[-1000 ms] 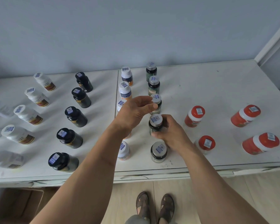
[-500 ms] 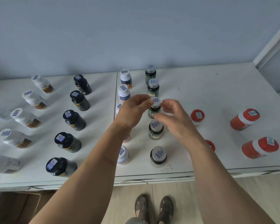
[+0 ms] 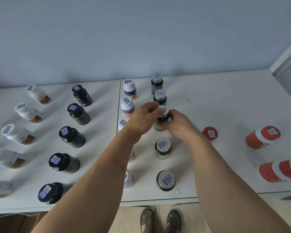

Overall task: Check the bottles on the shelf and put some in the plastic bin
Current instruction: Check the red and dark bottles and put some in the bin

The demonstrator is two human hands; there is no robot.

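Open white table [image 3: 217, 101] stretch right of silver-capped dark bottle column [image 3: 163, 147]; red-capped orange bottles [image 3: 262, 137] farther right. Left: tight columns, black-capped dark bottles [image 3: 71, 137], white bottles [image 3: 126, 107].

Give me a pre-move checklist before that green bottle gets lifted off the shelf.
1. Right hand grips the green bottle body: ok.
2. Left hand fingers on its white cap: ok.
3. Cap fully screwed on: cannot tell.
4. Bottle upright: ok.
5. Space from the next green bottle in front: ok.
6. Plastic bin within view for the drop: not ok, none visible.
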